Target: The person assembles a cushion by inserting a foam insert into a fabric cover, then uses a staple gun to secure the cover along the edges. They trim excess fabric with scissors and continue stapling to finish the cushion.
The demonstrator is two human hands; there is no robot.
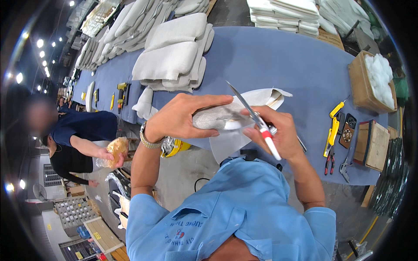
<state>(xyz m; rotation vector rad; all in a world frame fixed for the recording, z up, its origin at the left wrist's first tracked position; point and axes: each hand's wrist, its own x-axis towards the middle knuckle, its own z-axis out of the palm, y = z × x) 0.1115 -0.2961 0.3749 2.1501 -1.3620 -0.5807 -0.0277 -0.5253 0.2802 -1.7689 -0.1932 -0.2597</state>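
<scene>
Grey fabric piece (217, 117), a padded and elongated shape, sits at the centre of the frame, held up between our two hands above the near edge of the blue desk (278, 61). Its long axis runs roughly left to right across the picture, tilting slightly upward toward the right, where a white lining or backing (265, 96) flares out behind it.

Our left hand (183, 117) is clamped over the left end of the piece, fingers stretched along its top edge and thumb beneath, so this hand carries it. Our right hand (278, 132) is closed around the handles of a pair of scissors (252, 117) with a white and red grip; the blades point up and to the left, crossing the right-hand part of the piece. Whether the blades are apart or shut we cannot tell from this angle.

So the piece lies directly between the hands, touching both, with the scissors meeting it from the right.

Stacked grey cushions (174, 56) lie in the upper middle, and yellow-handled pliers (332, 139) lie at the right.
</scene>
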